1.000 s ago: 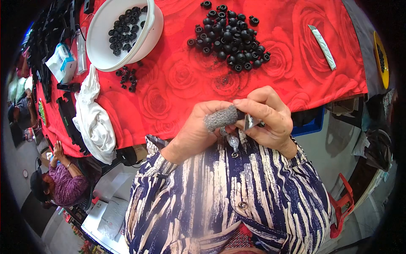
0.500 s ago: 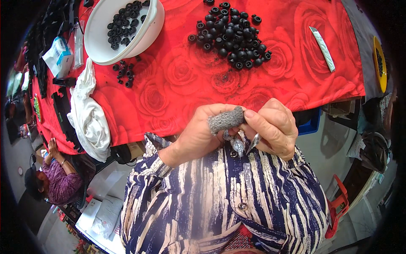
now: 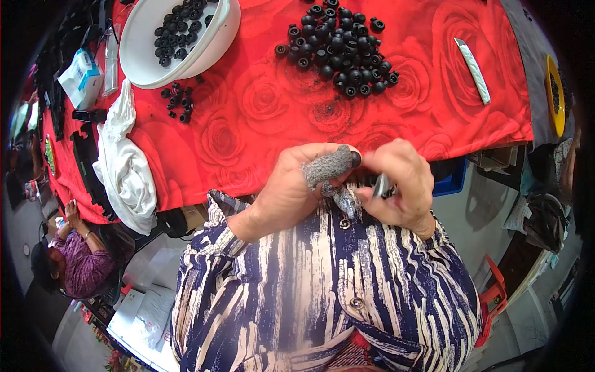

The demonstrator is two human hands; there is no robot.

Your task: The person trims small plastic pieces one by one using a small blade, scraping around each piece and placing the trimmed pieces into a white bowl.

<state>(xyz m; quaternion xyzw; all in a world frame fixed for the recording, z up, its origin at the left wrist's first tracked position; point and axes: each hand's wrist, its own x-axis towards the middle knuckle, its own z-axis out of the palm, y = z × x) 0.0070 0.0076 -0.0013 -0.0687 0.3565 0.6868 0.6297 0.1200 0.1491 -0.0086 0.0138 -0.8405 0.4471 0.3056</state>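
Observation:
My left hand (image 3: pixel 282 192) is closed in front of my shirt, a grey fuzzy cover (image 3: pixel 327 168) on one finger. At that finger's tip it pinches a small round black part (image 3: pixel 356 159). A silvery wrapped piece (image 3: pixel 344 199), perhaps another covered finger, shows beneath. My right hand (image 3: pixel 406 183), slightly blurred, is just to the right, curled around a small shiny metal tool (image 3: pixel 383 186), perhaps a blade; its handle is hidden. Beyond, a heap of similar black parts (image 3: pixel 344 49) lies on the red rose-patterned cloth (image 3: pixel 260 102).
A white bowl (image 3: pixel 220 46) at the far left holds more black parts. Small black scraps (image 3: pixel 178 102) lie beside it. A crumpled white cloth (image 3: pixel 127 173) hangs over the table's left edge. A wrapped white strip (image 3: pixel 472 71) lies right; a yellow plate (image 3: pixel 551 93) is beyond. Another person (image 3: pixel 90 263) sits left.
My right hand has drawn slightly away from the black part, uncovering it at the covered fingertip. The metal tool has turned and shifted a little up and to the right.

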